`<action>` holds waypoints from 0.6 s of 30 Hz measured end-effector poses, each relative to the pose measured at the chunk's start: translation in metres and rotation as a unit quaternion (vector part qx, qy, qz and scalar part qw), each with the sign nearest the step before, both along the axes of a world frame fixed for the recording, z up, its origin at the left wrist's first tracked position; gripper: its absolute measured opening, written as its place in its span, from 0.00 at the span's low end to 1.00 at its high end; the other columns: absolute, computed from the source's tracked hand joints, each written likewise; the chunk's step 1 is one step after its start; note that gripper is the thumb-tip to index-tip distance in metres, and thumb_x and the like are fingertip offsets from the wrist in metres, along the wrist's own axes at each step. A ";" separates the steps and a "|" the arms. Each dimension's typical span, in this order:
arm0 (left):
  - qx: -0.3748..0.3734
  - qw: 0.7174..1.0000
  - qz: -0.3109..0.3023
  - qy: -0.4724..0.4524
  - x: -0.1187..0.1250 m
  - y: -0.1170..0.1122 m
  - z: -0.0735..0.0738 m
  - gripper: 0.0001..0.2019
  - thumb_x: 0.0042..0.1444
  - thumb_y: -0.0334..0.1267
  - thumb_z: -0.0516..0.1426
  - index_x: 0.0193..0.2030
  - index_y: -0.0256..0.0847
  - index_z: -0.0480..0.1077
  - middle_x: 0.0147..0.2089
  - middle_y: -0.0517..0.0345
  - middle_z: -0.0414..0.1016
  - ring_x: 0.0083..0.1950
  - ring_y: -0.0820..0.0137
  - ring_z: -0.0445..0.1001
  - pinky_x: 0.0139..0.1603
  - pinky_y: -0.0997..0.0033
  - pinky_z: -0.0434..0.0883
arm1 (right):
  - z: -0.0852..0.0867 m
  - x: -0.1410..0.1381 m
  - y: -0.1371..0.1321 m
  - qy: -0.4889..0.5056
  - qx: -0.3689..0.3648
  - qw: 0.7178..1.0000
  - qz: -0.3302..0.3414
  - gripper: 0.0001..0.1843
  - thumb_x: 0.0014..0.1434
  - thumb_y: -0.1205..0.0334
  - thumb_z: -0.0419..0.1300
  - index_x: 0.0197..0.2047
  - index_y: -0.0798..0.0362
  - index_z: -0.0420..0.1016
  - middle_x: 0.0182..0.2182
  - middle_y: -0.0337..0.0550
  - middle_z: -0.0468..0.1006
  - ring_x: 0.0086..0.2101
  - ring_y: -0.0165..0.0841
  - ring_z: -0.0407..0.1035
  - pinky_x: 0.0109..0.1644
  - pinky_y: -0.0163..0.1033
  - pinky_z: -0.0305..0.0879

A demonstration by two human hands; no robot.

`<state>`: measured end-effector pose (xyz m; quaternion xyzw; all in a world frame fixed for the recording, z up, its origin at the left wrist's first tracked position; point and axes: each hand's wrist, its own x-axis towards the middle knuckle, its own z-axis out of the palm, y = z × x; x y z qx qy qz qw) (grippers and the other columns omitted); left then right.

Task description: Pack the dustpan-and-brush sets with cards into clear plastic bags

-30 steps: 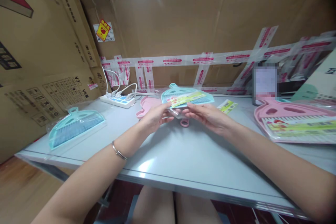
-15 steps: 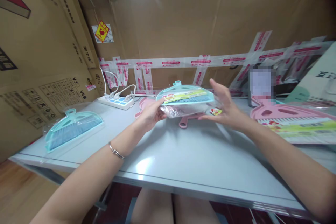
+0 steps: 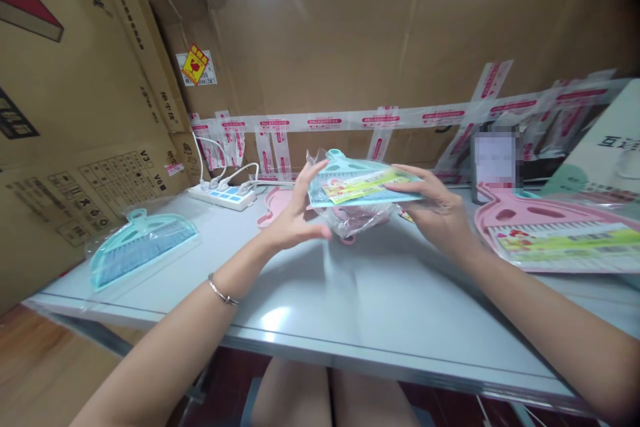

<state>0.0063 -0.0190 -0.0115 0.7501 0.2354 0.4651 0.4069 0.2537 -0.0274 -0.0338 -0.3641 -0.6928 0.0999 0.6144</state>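
Note:
Between my two hands, just above the grey table point(image 3: 380, 307), I hold a teal mini brush point(image 3: 350, 177) with a yellow-green label card on it, inside a clear plastic bag point(image 3: 357, 217). My left hand point(image 3: 295, 213) grips the bag's left side, thumb below and fingers up along the edge. Over on the bag's right side, my right hand point(image 3: 440, 210) has its fingers wrapped round the edge. A pink dustpan point(image 3: 277, 203) lies on the table just behind my left hand.
A bagged teal brush point(image 3: 143, 247) lies at the table's left. Pink bagged sets point(image 3: 555, 233) are stacked at the right. A white power strip point(image 3: 225, 195) with cables sits at the back left. Taped cardboard walls point(image 3: 375, 47) close in the back and left.
The bagged teal brush has been lifted off the table and tilted. My right hand, open half a second ago, has closed on its right edge; my left hand shifted along the left edge.

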 end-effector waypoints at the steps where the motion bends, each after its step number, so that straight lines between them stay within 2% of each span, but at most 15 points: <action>1: 0.028 0.999 0.000 0.039 -0.002 0.000 0.000 0.51 0.30 0.54 0.69 0.64 0.55 0.55 0.73 0.56 0.37 0.72 0.50 0.35 0.62 0.55 0.62 | 0.001 0.000 0.000 0.007 -0.005 1.000 -0.001 0.07 0.52 0.58 0.63 0.36 0.43 0.79 0.52 0.39 0.71 0.54 0.39 0.64 0.61 0.49 0.57; 3: 0.063 0.993 0.008 0.098 -0.006 0.001 0.001 0.48 0.28 0.47 0.71 0.61 0.54 0.60 0.73 0.58 0.31 0.72 0.50 0.26 0.61 0.52 0.63 | 0.001 0.001 0.000 0.012 -0.017 1.000 0.009 0.07 0.51 0.57 0.64 0.36 0.44 0.79 0.53 0.40 0.71 0.54 0.39 0.64 0.61 0.49 0.57; 6: 0.094 0.986 0.023 0.134 -0.007 0.004 0.001 0.33 0.39 0.46 0.68 0.55 0.48 0.66 0.73 0.59 0.27 0.72 0.51 0.24 0.60 0.48 0.63 | 0.002 0.003 0.000 0.008 -0.035 0.999 0.020 0.09 0.49 0.55 0.66 0.36 0.45 0.79 0.53 0.41 0.70 0.55 0.40 0.63 0.61 0.50 0.56; 8: 0.120 0.982 0.051 0.136 -0.006 0.006 0.001 0.26 0.43 0.46 0.66 0.49 0.44 0.69 0.73 0.53 0.32 0.72 0.54 0.26 0.64 0.48 0.56 | 0.003 0.002 0.000 0.005 -0.050 0.999 0.020 0.12 0.47 0.53 0.67 0.36 0.46 0.79 0.54 0.42 0.70 0.56 0.41 0.62 0.60 0.49 0.58; 11: 0.128 0.980 0.102 0.115 0.000 0.005 -0.002 0.20 0.43 0.46 0.66 0.42 0.41 0.71 0.72 0.47 0.41 0.73 0.56 0.33 0.68 0.50 0.44 | 0.003 -0.001 -0.002 0.020 -0.080 0.996 0.034 0.12 0.48 0.49 0.66 0.34 0.46 0.80 0.54 0.42 0.70 0.55 0.42 0.62 0.56 0.50 0.62; 15: 0.093 0.983 0.131 0.083 0.007 0.000 -0.005 0.10 0.53 0.45 0.59 0.37 0.42 0.71 0.68 0.48 0.54 0.73 0.62 0.38 0.68 0.54 0.44 | -0.002 -0.007 0.000 0.076 -0.117 0.990 0.029 0.12 0.54 0.48 0.62 0.31 0.45 0.80 0.50 0.41 0.72 0.53 0.39 0.65 0.58 0.50 0.60; 18: 0.070 0.987 0.137 0.054 0.010 0.000 -0.007 0.09 0.57 0.43 0.55 0.35 0.42 0.72 0.64 0.49 0.63 0.72 0.64 0.41 0.68 0.56 0.44 | -0.008 -0.011 0.003 0.122 -0.142 0.981 0.057 0.11 0.54 0.48 0.62 0.32 0.45 0.80 0.51 0.41 0.71 0.53 0.37 0.64 0.57 0.48 0.62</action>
